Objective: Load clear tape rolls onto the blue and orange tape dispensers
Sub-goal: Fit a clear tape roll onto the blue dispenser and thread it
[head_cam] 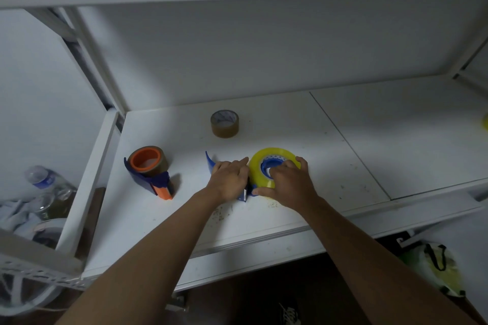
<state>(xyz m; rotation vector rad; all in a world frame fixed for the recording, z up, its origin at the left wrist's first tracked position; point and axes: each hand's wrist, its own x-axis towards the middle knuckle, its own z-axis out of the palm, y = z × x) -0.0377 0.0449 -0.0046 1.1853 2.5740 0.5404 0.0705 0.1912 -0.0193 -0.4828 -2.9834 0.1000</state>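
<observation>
A yellowish clear tape roll (260, 159) sits on the blue hub (270, 164) of the blue dispenser (211, 162), which lies flat on the white shelf (369, 140). My right hand (287, 185) grips the roll, with fingers over its top and far rim and the thumb at its near edge. My left hand (229, 179) presses down on the dispenser's body with straight fingers, the index tip touching the roll. Further left lies the orange and blue dispenser (161, 183), with a brown tape roll (161, 166) on its orange hub.
A loose brown tape roll (224, 123) stands at the back of the shelf. A yellow object (485, 121) shows at the far right edge. Plastic bottles (42, 179) and cloth lie lower left beyond the shelf frame. A bag (433, 266) sits on the floor lower right.
</observation>
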